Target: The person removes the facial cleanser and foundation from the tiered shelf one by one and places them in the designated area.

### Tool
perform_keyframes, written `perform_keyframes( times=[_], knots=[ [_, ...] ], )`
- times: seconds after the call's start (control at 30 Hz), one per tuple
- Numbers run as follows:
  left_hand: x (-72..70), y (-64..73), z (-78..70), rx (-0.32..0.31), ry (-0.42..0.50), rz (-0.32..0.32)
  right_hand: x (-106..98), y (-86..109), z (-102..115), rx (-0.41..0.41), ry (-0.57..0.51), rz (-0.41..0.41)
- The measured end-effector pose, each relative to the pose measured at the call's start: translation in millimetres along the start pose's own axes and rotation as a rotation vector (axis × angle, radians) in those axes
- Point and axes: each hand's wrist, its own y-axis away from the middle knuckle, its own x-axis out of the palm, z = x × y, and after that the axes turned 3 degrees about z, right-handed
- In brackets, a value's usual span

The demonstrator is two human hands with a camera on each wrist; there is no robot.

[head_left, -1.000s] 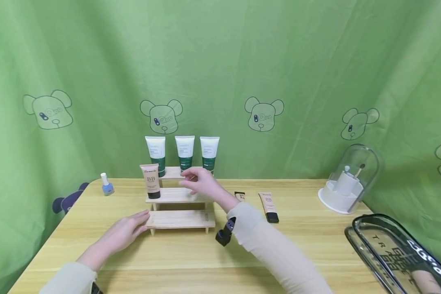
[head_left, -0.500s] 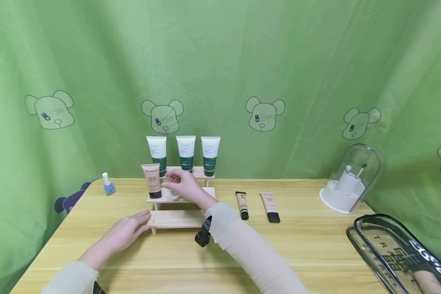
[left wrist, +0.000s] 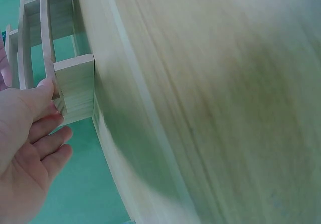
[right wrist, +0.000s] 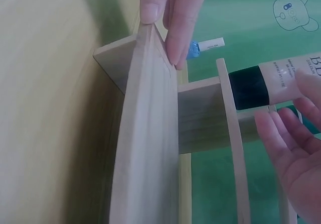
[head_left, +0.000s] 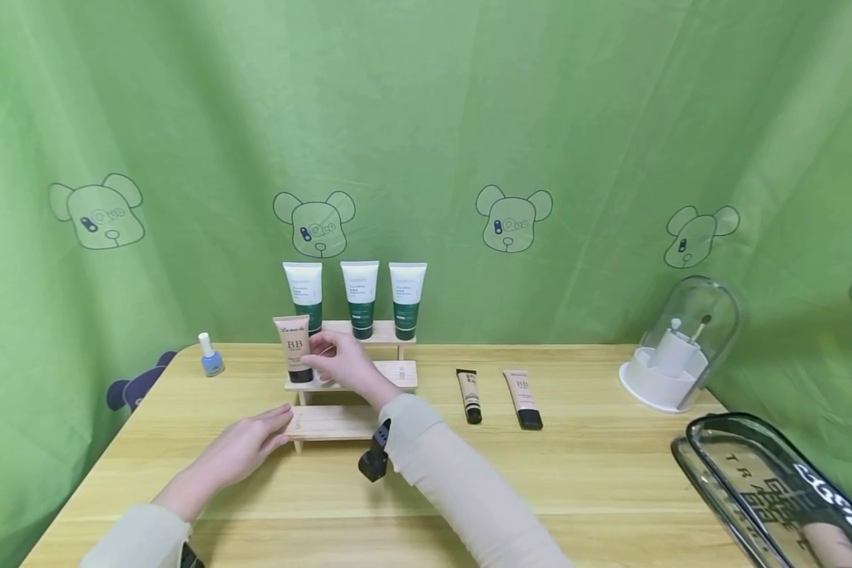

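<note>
In the head view, a three-step wooden display stand (head_left: 337,424) is on the table. My left hand (head_left: 237,448) pinches the left end of its lowest step; the right wrist view shows thumb and fingers (right wrist: 179,28) on either side of that board. A beige BB cream tube (head_left: 293,341) stands upright on its black cap at the left of the middle step. My right hand (head_left: 344,361) holds it from the right side, thumb at its front. Three white-and-green tubes (head_left: 361,300) stand along the top step, the left one partly hidden behind the BB cream.
Two more tubes, a small one (head_left: 470,397) and a beige BB cream (head_left: 522,400), lie right of the stand. Blue nail polish (head_left: 212,361) stands at the left. A domed brush holder (head_left: 658,383) and a clear black-edged pouch (head_left: 760,489) are at the right.
My right hand has moved left along the middle step, from its right part to the BB cream tube, and now holds it. The left hand stays on the stand.
</note>
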Motion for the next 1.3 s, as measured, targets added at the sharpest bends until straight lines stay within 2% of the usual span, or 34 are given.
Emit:
perform_keyframes(
  times=[0.37,0.73,1.0,1.3],
  knots=[
    [0.7,-0.4,0.3,0.019,-0.006,-0.008,5.4,-1.7,-4.1,-0.033,0.008,-0.023],
    [2.2,-1.6,2.2,0.031,-0.008,-0.008,5.2,2.2,-3.5,-0.048,0.044,-0.009],
    [1.2,-1.1,1.8,0.029,-0.009,-0.002,-2.5,9.8,-8.8,-0.067,0.043,-0.019],
    [0.6,-0.6,0.1,0.013,-0.004,-0.001,-20.8,29.2,-7.7,-0.011,-0.021,-0.034]
  ],
)
